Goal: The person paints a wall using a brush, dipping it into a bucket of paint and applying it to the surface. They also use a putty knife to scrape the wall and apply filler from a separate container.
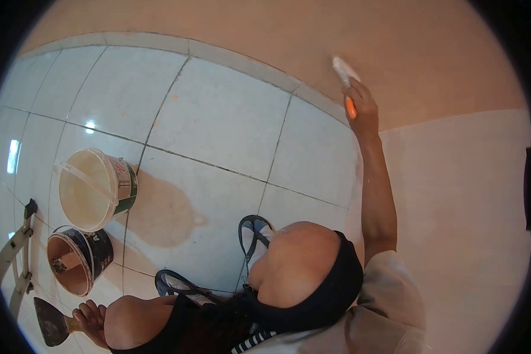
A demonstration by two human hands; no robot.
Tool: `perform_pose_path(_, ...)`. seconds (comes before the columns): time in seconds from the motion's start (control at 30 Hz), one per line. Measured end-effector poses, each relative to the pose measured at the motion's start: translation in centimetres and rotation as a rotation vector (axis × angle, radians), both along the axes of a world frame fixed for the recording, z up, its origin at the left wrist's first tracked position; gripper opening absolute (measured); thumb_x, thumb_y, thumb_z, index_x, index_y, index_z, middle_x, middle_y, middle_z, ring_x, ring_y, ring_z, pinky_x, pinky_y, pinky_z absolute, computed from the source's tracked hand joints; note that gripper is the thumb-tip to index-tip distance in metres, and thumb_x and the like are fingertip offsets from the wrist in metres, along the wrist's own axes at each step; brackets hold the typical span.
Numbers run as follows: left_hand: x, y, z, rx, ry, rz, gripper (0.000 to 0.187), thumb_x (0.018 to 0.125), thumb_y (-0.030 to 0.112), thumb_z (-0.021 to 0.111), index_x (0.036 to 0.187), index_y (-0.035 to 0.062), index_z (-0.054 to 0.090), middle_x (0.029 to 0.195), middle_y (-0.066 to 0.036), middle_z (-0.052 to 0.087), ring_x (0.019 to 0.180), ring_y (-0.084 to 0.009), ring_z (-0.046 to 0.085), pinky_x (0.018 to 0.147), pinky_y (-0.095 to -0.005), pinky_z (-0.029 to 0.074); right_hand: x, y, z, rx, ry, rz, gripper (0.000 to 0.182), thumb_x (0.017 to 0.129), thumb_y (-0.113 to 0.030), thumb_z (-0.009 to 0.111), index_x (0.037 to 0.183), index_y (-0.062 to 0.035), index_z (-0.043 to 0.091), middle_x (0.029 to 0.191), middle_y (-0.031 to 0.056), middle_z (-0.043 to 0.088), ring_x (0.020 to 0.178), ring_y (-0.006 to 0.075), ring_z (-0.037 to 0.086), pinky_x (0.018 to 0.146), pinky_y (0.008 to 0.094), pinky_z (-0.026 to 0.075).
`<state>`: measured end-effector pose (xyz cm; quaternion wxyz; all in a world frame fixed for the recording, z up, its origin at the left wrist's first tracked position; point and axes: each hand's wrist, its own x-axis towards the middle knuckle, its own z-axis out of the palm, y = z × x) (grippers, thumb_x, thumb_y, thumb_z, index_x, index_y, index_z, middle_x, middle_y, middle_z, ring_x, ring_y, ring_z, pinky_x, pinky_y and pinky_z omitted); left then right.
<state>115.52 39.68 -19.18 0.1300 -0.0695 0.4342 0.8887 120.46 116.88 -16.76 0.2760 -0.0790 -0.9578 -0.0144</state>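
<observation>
My right hand (361,110) is raised against the orange-tan wall, its fingers wrapped round the orange handle of a putty knife (346,71). White material covers the blade, which is at the wall surface. Low on the left, beside my knee, my left hand (89,320) is closed on the handle of a wide scraper (52,322) with a dark blade pointing left. The orange-tan wall (248,29) curves across the top of the view.
A large white bucket (88,189) and a smaller dark bucket (79,259) with brownish insides stand on the tiled floor (218,112) at left. Ladder legs (12,245) are at the far left. A pale wall (454,194) is on the right.
</observation>
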Motion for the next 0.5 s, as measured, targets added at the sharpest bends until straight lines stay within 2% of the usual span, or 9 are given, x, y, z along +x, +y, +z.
perform_pose_path(0.07,-0.5,-0.5,0.1,-0.015,0.012,-0.066,0.012,0.092,0.022,0.046,0.081,0.0184,0.043,0.078,0.0,0.037,0.08,-0.0148,0.04,0.071,-0.0296,0.034,0.5,-1.8,1.5,0.125,0.076,0.014,0.016,0.078,0.002,0.062,0.091,-0.0074,0.065,0.117,0.0125,0.062,0.106,0.028,0.06,0.089,0.0369,0.05)
perform_pose_path(0.13,-0.7,-0.9,-1.4,-0.016,0.05,-0.077,0.013,0.093,0.022,0.045,0.082,0.0186,0.042,0.078,0.0,0.037,0.079,-0.0142,0.04,0.07,-0.0286,0.035,-0.2,-2.4,0.4,0.047,-0.088,0.037,0.016,0.08,0.0,0.062,0.091,-0.0104,0.067,0.115,0.0108,0.062,0.107,0.0267,0.059,0.088,0.0371,0.05)
perform_pose_path(0.17,-0.6,-0.8,-2.9,-0.014,0.107,-0.026,0.016,0.099,0.022,0.039,0.083,0.0191,0.034,0.076,0.002,0.033,0.07,-0.0105,0.035,0.058,-0.0225,0.032,-0.7,-2.3,-0.8,-0.015,-0.17,0.047,0.016,0.08,0.0,0.062,0.091,-0.0108,0.067,0.115,0.0101,0.063,0.108,0.0265,0.059,0.088,0.0371,0.05)
perform_pose_path(0.27,-0.7,7.0,0.8,-0.208,-0.13,0.437,0.021,0.1,0.022,0.039,0.08,0.017,0.034,0.073,0.003,0.031,0.06,-0.0087,0.031,0.051,-0.0212,0.03,-3.1,-1.0,-2.9,-0.146,-0.38,0.02,0.018,0.079,-0.001,0.062,0.093,-0.0108,0.068,0.111,0.0105,0.064,0.106,0.0279,0.059,0.088,0.037,0.049)
perform_pose_path(0.37,-0.5,5.8,0.0,-0.103,0.053,0.235,0.025,0.101,0.026,0.039,0.078,0.0156,0.034,0.07,0.002,0.029,0.055,-0.0064,0.027,0.047,-0.0194,0.027,-3.6,0.0,2.0,-0.119,-0.291,-0.014,0.018,0.08,-0.002,0.062,0.096,-0.0096,0.067,0.107,0.0121,0.066,0.103,0.0295,0.061,0.088,0.0376,0.049)
perform_pose_path(0.43,-0.3,6.9,0.8,-0.084,0.036,0.285,0.028,0.102,0.027,0.039,0.077,0.0153,0.034,0.067,0.002,0.029,0.052,-0.0059,0.026,0.045,-0.0194,0.027,-3.1,0.5,8.1,0.079,0.022,0.015,0.026,0.075,0.002,0.061,0.097,-0.0111,0.066,0.105,0.0107,0.066,0.096,0.029,0.063,0.08,0.0385,0.052)
perform_pose_path(0.5,-0.2,7.4,1.0,-0.065,0.004,0.312,0.03,0.102,0.028,0.04,0.076,0.0151,0.035,0.065,0.002,0.029,0.049,-0.0055,0.025,0.044,-0.0194,0.027,-2.6,-1.3,15.6,0.28,0.135,-0.063,0.028,0.076,0.0,0.063,0.101,-0.0117,0.066,0.107,0.0112,0.065,0.095,0.0282,0.063,0.079,0.037,0.053)
